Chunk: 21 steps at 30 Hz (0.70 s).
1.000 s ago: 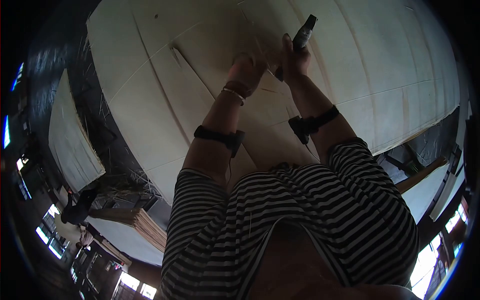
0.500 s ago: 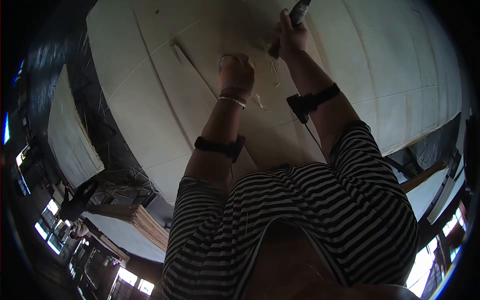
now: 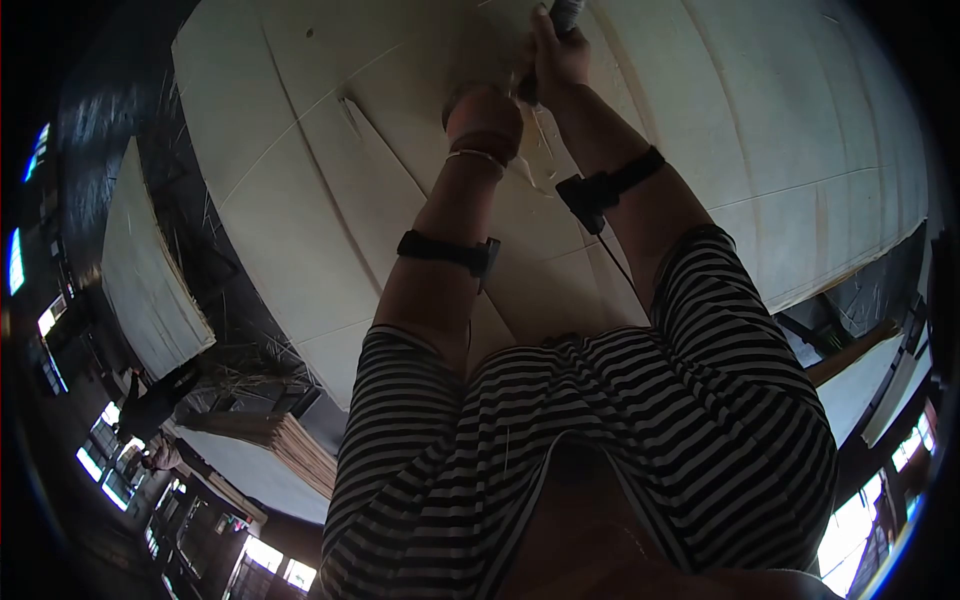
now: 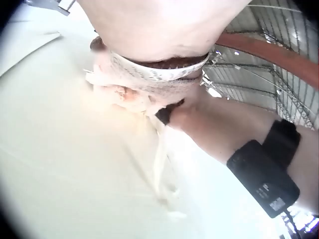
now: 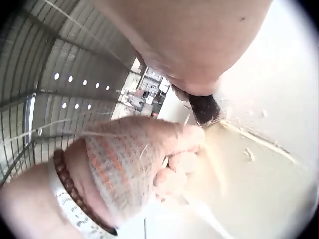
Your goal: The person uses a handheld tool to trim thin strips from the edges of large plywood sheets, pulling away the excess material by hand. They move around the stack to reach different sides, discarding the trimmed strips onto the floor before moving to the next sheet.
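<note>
My left hand [image 3: 485,115], in a knitted fingerless covering, is low over a pale sheet [image 3: 290,220]. In the right wrist view its fingers [image 5: 172,174] are curled tight round a thin pale strip [image 5: 207,219] that trails out below them. My right hand [image 3: 562,62] grips a tool with a wrapped handle [image 3: 567,14]. The tool's dark end [image 5: 204,109] points down at the sheet, close beside the left thumb, by a splintered line in the surface. The tool's working edge is hidden.
Loose slivers [image 5: 249,154] lie on the sheet. A narrow slit [image 3: 375,135] runs through it left of the hands. Stacked sheets [image 3: 300,455] and another panel [image 3: 150,270] stand at the left, with a person in dark clothes [image 3: 150,405] behind.
My right hand with the tool has moved up and left. My left hand moved left and down, then back up toward the tool. Slivers now show on the sheet below the hands.
</note>
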Available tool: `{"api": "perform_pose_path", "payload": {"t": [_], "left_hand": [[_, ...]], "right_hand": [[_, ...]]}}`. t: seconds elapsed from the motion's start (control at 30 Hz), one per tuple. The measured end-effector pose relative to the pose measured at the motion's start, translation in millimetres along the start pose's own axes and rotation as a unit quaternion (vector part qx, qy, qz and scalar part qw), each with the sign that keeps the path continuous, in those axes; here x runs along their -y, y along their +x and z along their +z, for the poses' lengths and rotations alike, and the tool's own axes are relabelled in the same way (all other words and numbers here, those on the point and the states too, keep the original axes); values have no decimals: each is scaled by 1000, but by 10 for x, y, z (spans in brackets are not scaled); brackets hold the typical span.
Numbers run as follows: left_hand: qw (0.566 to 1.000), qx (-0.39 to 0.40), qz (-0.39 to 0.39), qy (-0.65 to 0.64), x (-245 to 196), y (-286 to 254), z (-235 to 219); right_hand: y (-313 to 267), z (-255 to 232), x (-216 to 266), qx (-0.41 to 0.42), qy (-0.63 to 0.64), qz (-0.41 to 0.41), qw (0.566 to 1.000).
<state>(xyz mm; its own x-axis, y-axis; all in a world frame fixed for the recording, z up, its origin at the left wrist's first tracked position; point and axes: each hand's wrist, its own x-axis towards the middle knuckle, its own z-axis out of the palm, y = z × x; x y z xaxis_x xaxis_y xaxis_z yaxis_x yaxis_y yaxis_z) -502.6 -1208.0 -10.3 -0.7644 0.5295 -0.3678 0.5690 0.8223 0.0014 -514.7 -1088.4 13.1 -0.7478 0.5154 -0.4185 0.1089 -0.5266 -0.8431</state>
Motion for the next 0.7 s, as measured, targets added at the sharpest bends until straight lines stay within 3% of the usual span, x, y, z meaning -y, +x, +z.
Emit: {"api": "perform_pose_path", "payload": {"t": [0.03,0.07,0.1,0.17,0.23,0.27,0.33,0.47,0.53,0.63,0.67,0.7], "left_hand": [[993,-8,52,103,71,-5,-21],[993,-7,51,104,130,-33,-23],[991,-78,-21,-110,161,-120,-103],[932,-144,-93,-319,220,-250,-137],[826,-82,-197,-522,255,-329,-110],[825,-81,-198,-523,229,-395,-83],[919,-33,-107,-377,139,-499,-9],[905,-58,-168,-387,-48,-463,134],[987,-71,-20,-141,-53,-352,217],[998,-10,39,-47,-200,-336,-9],[998,-10,40,-47,-268,-325,-150],[987,38,-67,-138,-338,-309,-298]], "right_hand": [[0,-20,11,-21,16,-4,1000],[-7,-49,11,-43,29,-12,999],[-23,-81,16,-61,38,-20,997],[-63,-138,3,-87,41,-34,995],[-79,-150,-27,-104,35,-41,993],[-77,-137,-42,-108,31,-43,993],[-50,-104,-59,-113,31,-42,992],[-4,-128,-28,-95,75,-2,993],[-28,-184,0,-92,92,10,991],[-131,-311,35,-98,96,2,991],[-191,-383,49,-103,88,-8,991],[-254,-464,73,-107,79,-18,991]]}}
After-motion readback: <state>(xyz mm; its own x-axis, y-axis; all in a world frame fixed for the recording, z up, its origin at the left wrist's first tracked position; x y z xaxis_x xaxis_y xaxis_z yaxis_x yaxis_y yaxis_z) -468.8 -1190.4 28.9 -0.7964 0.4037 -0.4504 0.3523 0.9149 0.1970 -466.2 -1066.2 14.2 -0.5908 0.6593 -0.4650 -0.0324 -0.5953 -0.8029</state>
